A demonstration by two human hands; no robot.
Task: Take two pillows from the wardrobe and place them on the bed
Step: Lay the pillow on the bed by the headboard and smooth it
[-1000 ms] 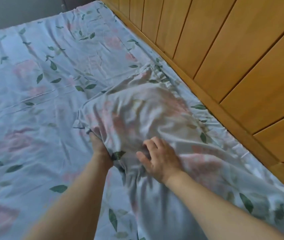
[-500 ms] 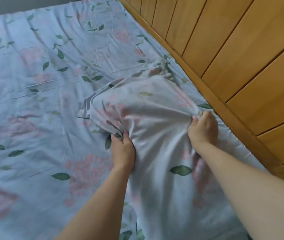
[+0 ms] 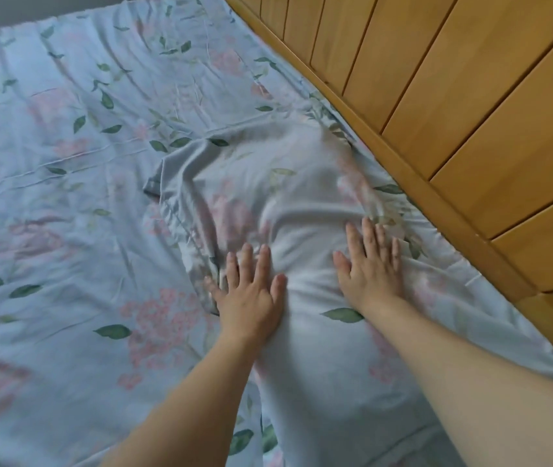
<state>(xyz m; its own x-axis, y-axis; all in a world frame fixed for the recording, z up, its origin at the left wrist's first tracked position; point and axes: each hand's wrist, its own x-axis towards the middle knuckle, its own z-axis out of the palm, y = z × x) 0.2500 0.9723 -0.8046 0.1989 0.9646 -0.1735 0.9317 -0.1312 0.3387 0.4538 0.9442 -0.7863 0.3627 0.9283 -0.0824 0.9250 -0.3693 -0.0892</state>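
**A:** What changed on your end?

**B:** Half a second ago I had both hands bunched into the pillow's (image 3: 288,203) cover, one at each side edge. Now I've let go. My left hand (image 3: 251,291) and right hand (image 3: 371,267) both lie flat on the pillow with the fingers straight and spread, pressing down, gripping nothing.

**A:** And the pillow sits where?

**B:** On the bed (image 3: 49,197), its right side just beside the headboard (image 3: 470,106), its near end running towards me between my forearms. I'd judge this one placed, and I'm only smoothing it.

**A:** So the task's finished?

**B:** I can't say. I see only one pillow. Whether it's the first or second, the view doesn't tell me, and the wardrobe is out of view.

**A:** Anything else unclear?

**B:** The cover has the same leaf and flower print as the sheet, so the pillow's edges are hard to trace, especially on the headboard side. Its near end is cut off at the bottom. The fabric is also a bit blurred.
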